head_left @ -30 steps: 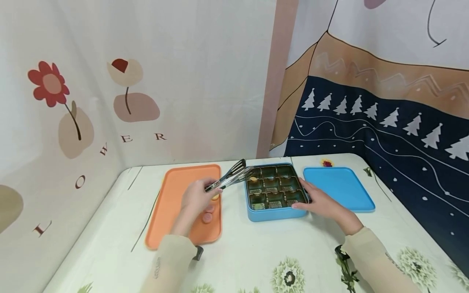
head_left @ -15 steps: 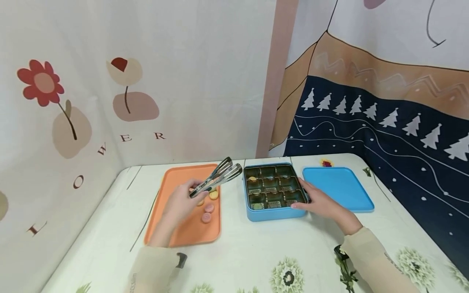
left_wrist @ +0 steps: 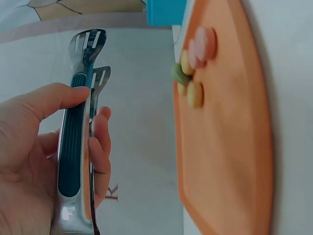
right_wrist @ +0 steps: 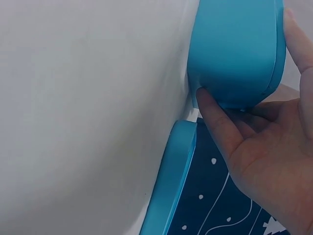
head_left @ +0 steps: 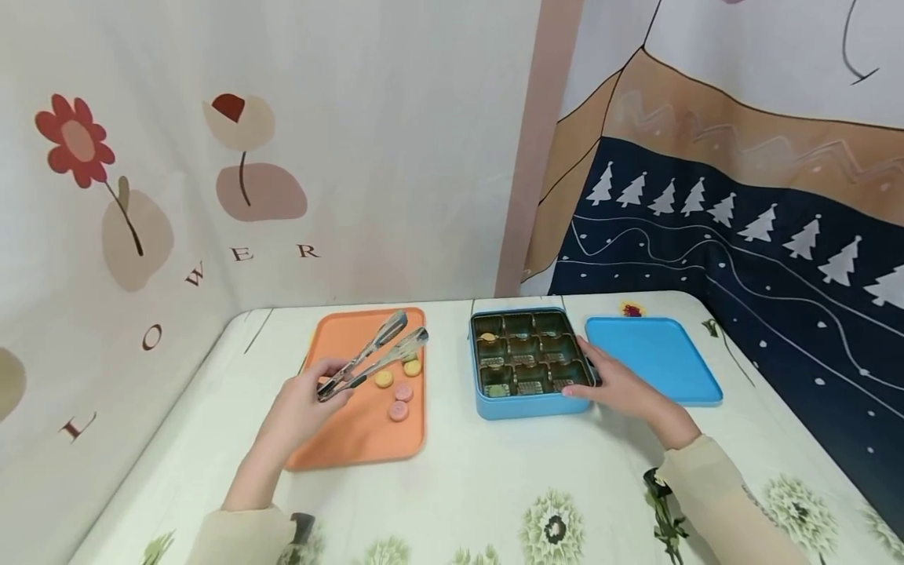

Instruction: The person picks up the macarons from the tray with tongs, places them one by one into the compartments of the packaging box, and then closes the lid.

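Note:
My left hand point(head_left: 297, 408) grips metal tongs point(head_left: 390, 328) with dark handle pads, above the orange tray point(head_left: 346, 439). The tongs' two arms stand apart, with nothing between their tips. On the tray's right side lie small round macarons: pink ones point(head_left: 399, 410), yellow ones point(head_left: 384, 379) and a green one point(left_wrist: 180, 73). A blue box point(head_left: 533, 406) with a dark compartment insert stands to the right. It holds a yellow piece point(head_left: 487, 337) at the left and a green piece point(head_left: 497, 390) in the front left compartment. My right hand point(head_left: 614, 384) holds the box's front right corner between thumb and fingers.
A flat blue lid point(head_left: 650, 353) lies on the table to the right of the box. The flower-patterned tablecloth point(head_left: 452, 486) spreads under everything. Printed curtains point(head_left: 395, 157) stand behind and beside the table.
My left hand has drawn the tongs left and back from beside the box to over the tray, uncovering the macarons. The right hand stays on the box.

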The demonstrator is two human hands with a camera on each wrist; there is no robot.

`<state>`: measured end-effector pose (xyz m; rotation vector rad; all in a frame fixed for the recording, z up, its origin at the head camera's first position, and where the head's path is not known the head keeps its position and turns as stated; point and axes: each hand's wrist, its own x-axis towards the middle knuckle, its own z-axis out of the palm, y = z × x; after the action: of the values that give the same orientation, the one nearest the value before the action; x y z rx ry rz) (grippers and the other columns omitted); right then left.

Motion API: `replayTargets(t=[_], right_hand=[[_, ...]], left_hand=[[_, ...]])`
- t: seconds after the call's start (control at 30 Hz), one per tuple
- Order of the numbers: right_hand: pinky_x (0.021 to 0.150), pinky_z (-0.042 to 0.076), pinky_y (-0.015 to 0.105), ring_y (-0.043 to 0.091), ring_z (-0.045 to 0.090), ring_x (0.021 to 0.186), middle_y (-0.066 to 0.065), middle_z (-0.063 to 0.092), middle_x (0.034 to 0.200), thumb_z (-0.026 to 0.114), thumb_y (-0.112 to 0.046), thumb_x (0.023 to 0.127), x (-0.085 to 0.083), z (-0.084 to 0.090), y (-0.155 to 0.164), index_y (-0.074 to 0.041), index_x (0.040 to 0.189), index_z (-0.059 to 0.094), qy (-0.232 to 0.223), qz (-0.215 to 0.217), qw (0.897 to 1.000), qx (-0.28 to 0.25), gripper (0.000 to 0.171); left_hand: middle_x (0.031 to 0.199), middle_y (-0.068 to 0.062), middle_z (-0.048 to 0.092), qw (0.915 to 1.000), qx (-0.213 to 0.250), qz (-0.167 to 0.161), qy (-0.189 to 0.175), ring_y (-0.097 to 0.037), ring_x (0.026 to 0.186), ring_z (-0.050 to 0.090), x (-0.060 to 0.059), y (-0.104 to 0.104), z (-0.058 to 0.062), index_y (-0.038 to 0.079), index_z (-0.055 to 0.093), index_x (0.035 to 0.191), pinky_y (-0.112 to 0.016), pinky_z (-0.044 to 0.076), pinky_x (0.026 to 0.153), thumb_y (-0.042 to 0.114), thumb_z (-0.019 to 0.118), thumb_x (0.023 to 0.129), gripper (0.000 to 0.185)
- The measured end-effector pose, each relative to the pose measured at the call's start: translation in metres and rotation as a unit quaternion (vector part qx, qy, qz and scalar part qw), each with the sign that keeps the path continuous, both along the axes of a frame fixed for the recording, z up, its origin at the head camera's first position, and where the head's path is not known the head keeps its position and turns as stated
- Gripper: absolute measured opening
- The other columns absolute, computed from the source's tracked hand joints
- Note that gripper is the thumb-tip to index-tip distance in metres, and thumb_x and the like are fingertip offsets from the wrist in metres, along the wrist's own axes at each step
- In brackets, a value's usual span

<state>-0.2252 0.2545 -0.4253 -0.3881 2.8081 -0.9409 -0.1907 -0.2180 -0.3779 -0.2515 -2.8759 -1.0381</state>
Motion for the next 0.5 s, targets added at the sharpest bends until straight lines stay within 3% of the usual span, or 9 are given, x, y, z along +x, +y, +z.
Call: replayTargets(t=[0.23, 0.5], right_hand=[[0.111, 0.025, 0.071, 0.055, 0.015, 0.147, 0.032, 0.010, 0.163, 0.071, -0.049, 0.089, 0.000, 0.001, 0.000, 0.002, 0.158, 0.011, 0.001, 0.005, 1.000, 0.006, 0.105], [0.111, 0.025, 0.071, 0.056, 0.016, 0.146, 0.032, 0.010, 0.163, 0.070, -0.050, 0.089, 0.000, 0.005, 0.000, 0.002, 0.158, 0.010, 0.002, 0.001, 1.000, 0.006, 0.106]], left_hand=[[0.122, -0.012, 0.069, 0.9993, -0.025, 0.019, -0.020, -0.016, 0.077, 0.056, 0.010, -0.020, -0.007, 0.013, 0.063, 0.129, -0.030, 0.040, 0.064, 0.022, 0.071, 0.093, 0.038], [0.124, -0.013, 0.070, 0.9977, -0.043, 0.036, -0.039, -0.027, 0.097, 0.068, 0.012, -0.034, -0.017, 0.014, 0.064, 0.131, -0.032, 0.046, 0.068, 0.031, 0.073, 0.092, 0.044]])
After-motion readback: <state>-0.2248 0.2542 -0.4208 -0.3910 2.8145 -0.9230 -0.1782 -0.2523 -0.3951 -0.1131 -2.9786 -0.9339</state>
